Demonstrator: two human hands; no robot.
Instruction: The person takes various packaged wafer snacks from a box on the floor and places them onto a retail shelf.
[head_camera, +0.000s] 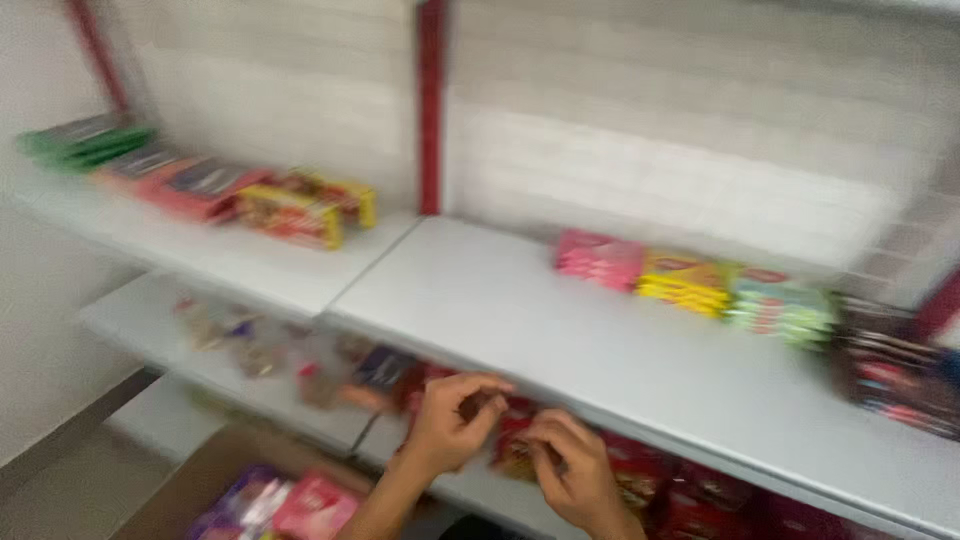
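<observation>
Frame's motion-blurred: both hands are under the front edge of the white upper shelf (560, 340), at the row of red packets (640, 480) on the shelf below. Left hand (452, 420) has its grip closed on a small dark-red packet (478, 405); right hand (572, 470) pinches a red-and-yellow packet (515, 450) just beside it. Pink, yellow and green packs (690, 282) sit at the back of the upper shelf, well apart from the hands.
</observation>
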